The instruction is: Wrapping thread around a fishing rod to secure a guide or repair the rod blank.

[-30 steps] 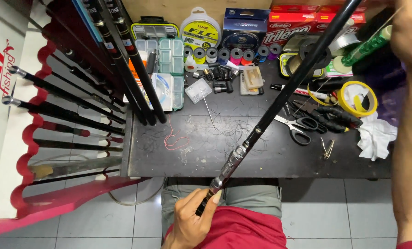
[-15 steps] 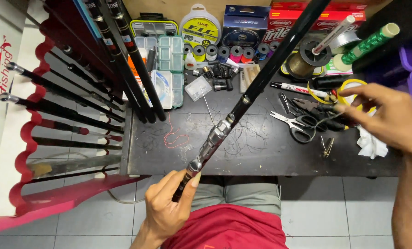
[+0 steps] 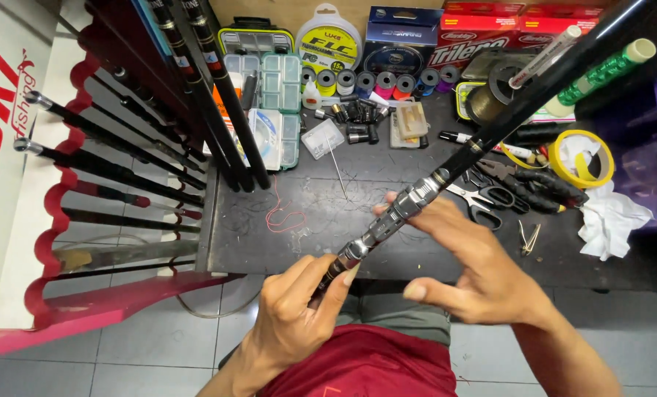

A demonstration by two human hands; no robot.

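Since half a second ago your right hand (image 3: 483, 276) has come in from the right edge and now meets the fishing rod (image 3: 446, 173), fingertips pinching the metallic reel seat while the thumb points back toward your body. Your left hand (image 3: 295, 316) has slid closer and clenches the rod's butt end, thumb pressed along the glossy black shaft. You hold the rod slanting up and away from your fingers to the top right corner, smooth and tapered, with silver rings at the seat.

Beyond your right fingertips lie steel scissors (image 3: 483, 197) with black handles on the dark, scuffed table (image 3: 255, 235). Past your left fingers a thin red thread (image 3: 284, 217) curls loosely. Farther out sit clear plastic tackle boxes (image 3: 273, 103), a row of small coloured spools (image 3: 376, 79), and red and blue cardboard line packages (image 3: 461, 37) along the back edge. Right of your right hand lie a yellow tape ring (image 3: 580, 158) and crumpled white tissue (image 3: 612, 217).
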